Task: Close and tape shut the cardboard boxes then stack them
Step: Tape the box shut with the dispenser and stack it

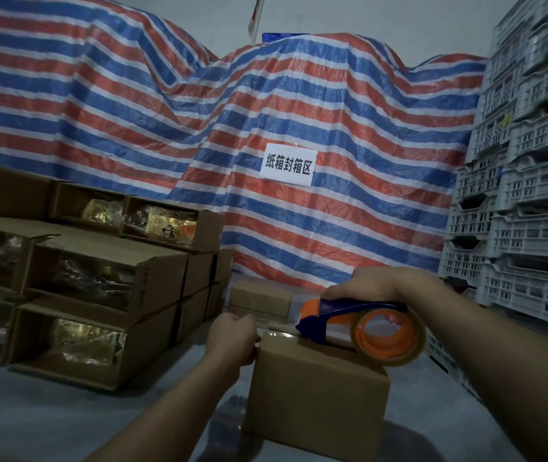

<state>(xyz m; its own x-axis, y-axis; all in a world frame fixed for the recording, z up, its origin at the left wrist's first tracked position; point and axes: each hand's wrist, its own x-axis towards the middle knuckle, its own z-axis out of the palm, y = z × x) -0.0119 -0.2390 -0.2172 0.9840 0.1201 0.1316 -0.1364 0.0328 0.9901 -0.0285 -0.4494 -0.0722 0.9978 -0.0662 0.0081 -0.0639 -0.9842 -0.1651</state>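
Our forearms reach in from the bottom edge toward the box [316,398], which sits closed on the grey floor [66,421] just ahead of us. Our right hand [371,283] is wrapped over the handle of the dispenser [359,323], fingers curled round it in a full clench, with the blade end resting on the box top and the tape roll hanging past the right edge. Our left hand [234,338] is at the box's upper left edge, fingers curled and pinching or pinning the free end of the tape [277,332] down over that edge; we cannot tell which.

To do this pass well, we judge that we should keep the left fingers firm on the tape end, hold the dispenser low and flat, and draw it straight along the seam so the strip lies without wrinkles, then carry it down over the far edge before cutting.

Another small sealed box [261,298] stands behind, near the striped tarp [332,211]. Open cartons [99,278] are stacked at left, grey crates [516,195] at right.
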